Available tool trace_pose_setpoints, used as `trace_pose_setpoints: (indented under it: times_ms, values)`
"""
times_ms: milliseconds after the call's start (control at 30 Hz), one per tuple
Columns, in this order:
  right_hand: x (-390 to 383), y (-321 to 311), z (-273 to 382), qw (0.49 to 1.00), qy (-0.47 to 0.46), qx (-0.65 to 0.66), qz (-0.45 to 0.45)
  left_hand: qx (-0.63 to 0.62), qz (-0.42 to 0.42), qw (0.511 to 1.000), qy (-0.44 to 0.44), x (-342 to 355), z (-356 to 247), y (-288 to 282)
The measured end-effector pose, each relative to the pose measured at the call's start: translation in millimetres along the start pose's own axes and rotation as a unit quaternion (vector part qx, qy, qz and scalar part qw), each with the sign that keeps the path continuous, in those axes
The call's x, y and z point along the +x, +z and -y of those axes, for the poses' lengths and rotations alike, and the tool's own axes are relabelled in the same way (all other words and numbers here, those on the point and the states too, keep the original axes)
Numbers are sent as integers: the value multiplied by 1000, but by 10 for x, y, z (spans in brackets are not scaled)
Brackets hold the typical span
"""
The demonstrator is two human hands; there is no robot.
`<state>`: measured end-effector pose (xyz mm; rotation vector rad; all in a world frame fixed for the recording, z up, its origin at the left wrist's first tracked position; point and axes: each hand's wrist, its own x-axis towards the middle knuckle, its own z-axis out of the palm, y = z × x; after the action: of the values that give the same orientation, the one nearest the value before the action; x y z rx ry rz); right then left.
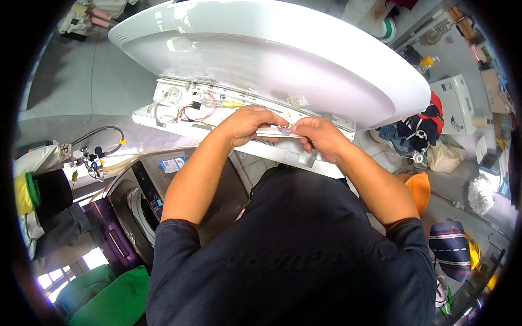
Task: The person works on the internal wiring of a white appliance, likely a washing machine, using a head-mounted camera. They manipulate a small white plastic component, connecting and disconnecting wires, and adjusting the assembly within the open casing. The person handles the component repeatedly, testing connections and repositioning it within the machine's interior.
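The left hand [247, 125] and right hand [321, 137] both have their grip closed on a slim pale strip [266, 132] at twelve o'clock, best kept level and clear of the red wires [204, 118] toward nine o'clock in the white housing [187, 130].

The open white casing [166, 126] carries red wires [209, 116] on its left and a yellow sleeve [232, 104] farther right. On the grey floor [458, 183] at right are a pale bag [446, 157] and orange tub [418, 193].
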<state>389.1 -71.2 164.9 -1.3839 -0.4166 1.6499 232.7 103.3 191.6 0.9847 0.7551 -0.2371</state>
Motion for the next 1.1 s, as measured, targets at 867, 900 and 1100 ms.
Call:
trace_pose_setpoints:
  times_ms: [867, 900, 1100]
  values:
    - [57, -80, -45, 991, 55, 125, 2, 405, -28, 902, 145, -106, 42, 137]
    - [68, -86, -53, 992, 52, 118, 4, 399, -28, 906, 139, -110, 37, 136]
    - [121, -117, -225, 999, -26, 35, 13, 409, -24, 903, 127, -111, 117, 61]
